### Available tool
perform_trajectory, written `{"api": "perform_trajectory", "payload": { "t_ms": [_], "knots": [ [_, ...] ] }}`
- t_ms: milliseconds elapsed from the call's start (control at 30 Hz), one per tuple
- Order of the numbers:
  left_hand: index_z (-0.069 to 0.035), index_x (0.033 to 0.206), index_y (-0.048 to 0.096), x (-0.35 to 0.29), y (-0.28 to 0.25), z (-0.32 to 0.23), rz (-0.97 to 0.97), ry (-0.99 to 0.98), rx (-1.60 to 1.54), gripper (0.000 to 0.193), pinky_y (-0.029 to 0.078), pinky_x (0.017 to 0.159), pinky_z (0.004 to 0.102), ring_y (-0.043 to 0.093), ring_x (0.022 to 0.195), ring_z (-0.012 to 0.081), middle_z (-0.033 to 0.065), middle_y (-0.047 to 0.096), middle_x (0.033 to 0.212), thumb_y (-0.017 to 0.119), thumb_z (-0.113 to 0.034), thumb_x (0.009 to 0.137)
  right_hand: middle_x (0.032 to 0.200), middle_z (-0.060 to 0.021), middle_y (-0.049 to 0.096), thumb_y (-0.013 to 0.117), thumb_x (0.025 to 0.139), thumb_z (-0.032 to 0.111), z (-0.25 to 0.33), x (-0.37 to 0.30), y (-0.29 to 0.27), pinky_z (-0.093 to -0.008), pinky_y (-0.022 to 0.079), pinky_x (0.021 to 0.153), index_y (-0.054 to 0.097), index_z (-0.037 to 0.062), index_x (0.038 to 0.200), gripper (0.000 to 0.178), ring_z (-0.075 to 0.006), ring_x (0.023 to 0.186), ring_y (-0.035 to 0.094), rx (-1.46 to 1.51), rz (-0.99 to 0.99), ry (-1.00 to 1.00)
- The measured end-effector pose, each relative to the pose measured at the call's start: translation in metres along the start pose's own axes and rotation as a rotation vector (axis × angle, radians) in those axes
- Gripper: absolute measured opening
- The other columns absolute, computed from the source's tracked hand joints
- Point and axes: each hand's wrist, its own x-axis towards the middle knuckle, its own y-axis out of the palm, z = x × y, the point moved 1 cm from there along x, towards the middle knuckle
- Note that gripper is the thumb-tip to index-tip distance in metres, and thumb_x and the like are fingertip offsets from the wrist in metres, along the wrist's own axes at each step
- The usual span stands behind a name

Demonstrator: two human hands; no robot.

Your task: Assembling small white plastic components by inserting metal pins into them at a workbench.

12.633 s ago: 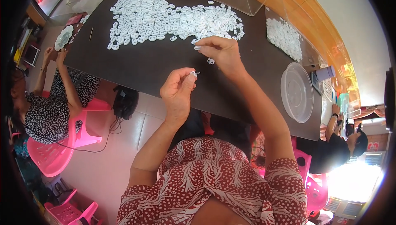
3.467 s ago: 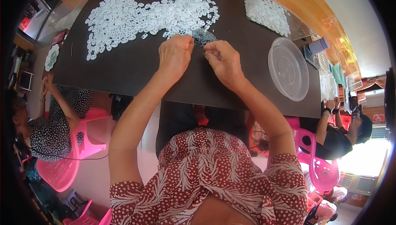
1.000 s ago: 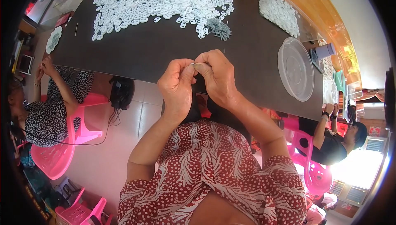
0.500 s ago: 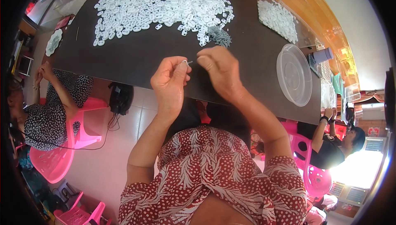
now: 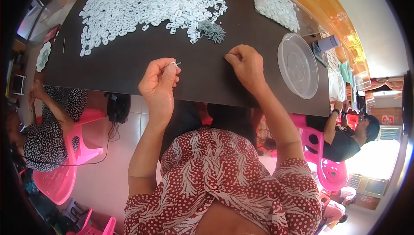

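Between the thumb and fingers of my left hand (image 5: 158, 82) is a small white plastic piece (image 5: 174, 64), mostly covered by the fingertips. A thin grey pin (image 5: 179, 64) sticks out of it toward the right. My right hand (image 5: 250, 64) hovers over the dark table, apart from the left, its thumb and fingers closed together. Whatever its fingertips may hold is too small to make out. Beyond both hands lies a small heap of grey pins (image 5: 212, 32), touching a broad spread of white oval plastic pieces (image 5: 116, 17).
A round clear plastic lid (image 5: 297, 69) rests on the table (image 5: 202, 88) at the right. Behind it a clear tray (image 5: 312, 26) holds more white pieces (image 5: 276, 10). A purple-grey cup (image 5: 328, 43) stands at the right edge. Other people sit on pink chairs at both sides.
My right hand has drawn away to the right from the piece in my left hand, widening the gap. My left hand keeps its pinch. The whole view has shifted slightly.
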Motion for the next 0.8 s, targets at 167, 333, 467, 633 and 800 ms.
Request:
{"api": "perform_trajectory", "payload": {
  "t_ms": [167,333,467,633,800],
  "knots": [
    [0.002,0.095,0.060,-0.003,0.001,-0.001,0.000,0.010,0.008,0.010,0.041,0.055,0.0171,0.051,0.062,0.0049,0.0051,0.062,0.079,0.057,-0.005,0.089,0.069,-0.0120,0.059,0.064,0.072,0.009,0.000,0.007,0.008,-0.0413,0.044,0.063,0.057,0.0032,0.067,0.010,-0.0316,0.070,0.057,-0.056,0.024,-0.120],
    [0.002,0.096,0.060,-0.004,0.000,0.001,0.010,0.011,-0.004,0.011,0.042,0.056,0.0171,0.051,0.063,0.0050,0.0049,0.062,0.080,0.057,-0.006,0.089,0.073,-0.0140,0.062,0.063,0.077,0.011,0.007,0.017,0.021,-0.0349,0.047,0.063,0.063,0.0006,0.078,0.011,-0.0278,0.067,0.061,-0.002,0.063,-0.129],
    [0.002,0.096,0.060,-0.004,-0.001,0.000,0.007,0.025,0.005,0.012,0.042,0.057,0.0173,0.052,0.064,0.0053,0.0046,0.062,0.081,0.058,-0.007,0.089,0.075,-0.0149,0.062,0.061,0.079,0.009,0.013,0.030,0.027,-0.0334,0.047,0.063,0.063,-0.0006,0.082,0.010,-0.0278,0.069,0.061,0.045,-0.047,-0.219],
    [0.002,0.097,0.060,-0.005,-0.002,0.000,0.008,0.039,0.045,0.012,0.042,0.058,0.0174,0.051,0.065,0.0052,0.0041,0.062,0.081,0.058,-0.007,0.089,0.072,-0.0133,0.059,0.058,0.078,0.006,0.025,0.036,0.028,-0.0410,0.044,0.062,0.058,0.0020,0.074,0.006,-0.0325,0.071,0.057,0.108,-0.059,-0.283],
    [0.001,0.097,0.060,-0.005,-0.003,-0.001,0.018,0.026,-0.003,0.011,0.043,0.059,0.0181,0.051,0.066,0.0058,0.0037,0.061,0.081,0.058,-0.007,0.089,0.072,-0.0133,0.059,0.058,0.078,0.006,0.043,0.043,0.039,-0.0406,0.044,0.064,0.061,0.0026,0.075,0.005,-0.0325,0.071,0.057,0.156,-0.046,-0.328]
  ]
}}
